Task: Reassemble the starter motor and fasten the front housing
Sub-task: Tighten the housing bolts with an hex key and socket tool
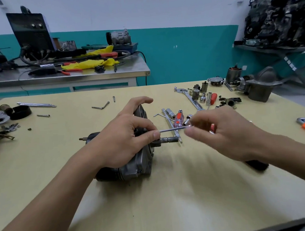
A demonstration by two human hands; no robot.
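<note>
I am pinching the hex key (173, 129) by its outer end with my right hand (222, 133); my left hand (124, 141) is gripping the motor (133, 166) to steady it, thumb guiding the tip.

Head-worn view, down onto near table (172, 195).

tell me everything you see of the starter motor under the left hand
The starter motor lies on its side on the yellowish table. Its black cylindrical body points left, ending in a small stud; the grey cast-metal front housing is at the right, a dark shaft sticking out beyond it. The left hand covers its top, pinching a thin silver rod at the housing; the right hand holds the rod's other end.
</note>
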